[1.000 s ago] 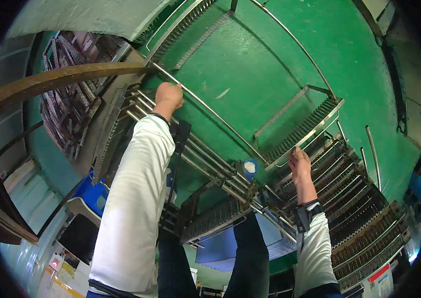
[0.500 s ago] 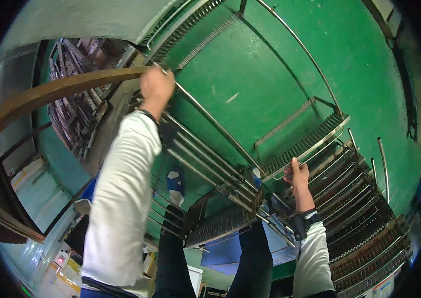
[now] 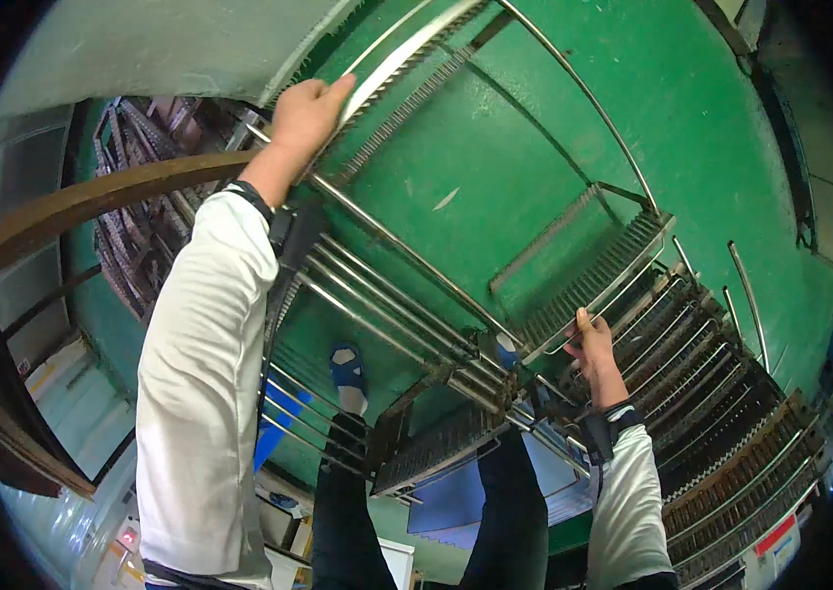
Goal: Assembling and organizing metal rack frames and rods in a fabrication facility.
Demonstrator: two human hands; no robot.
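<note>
A metal rack frame [image 3: 406, 253] with slotted, comb-like end pieces and long round bars spans the space in front of me. My left hand [image 3: 306, 118] is closed around the wire handle along its far-left slotted end [image 3: 377, 87]. At the opposite slotted end [image 3: 598, 280], my right hand [image 3: 593, 349] grips the thin wire handle [image 3: 562, 346] between thumb and fingers. Beneath the near side sits another metal rack [image 3: 441, 447] with parallel rods, close to my legs. The fingertips of both hands are partly hidden.
Similar slotted racks [image 3: 677, 369] are stacked at the right, with upright rods. A brown curved beam [image 3: 92, 197] crosses the left side, before a pile of metal strips [image 3: 126, 211]. Below are the green floor [image 3: 456, 138] and my foot in a blue slipper [image 3: 345, 369].
My left hand has moved from the rack's near-left corner farther away along its slotted left end. My right hand stays at its handle. The whole view has shifted slightly.
</note>
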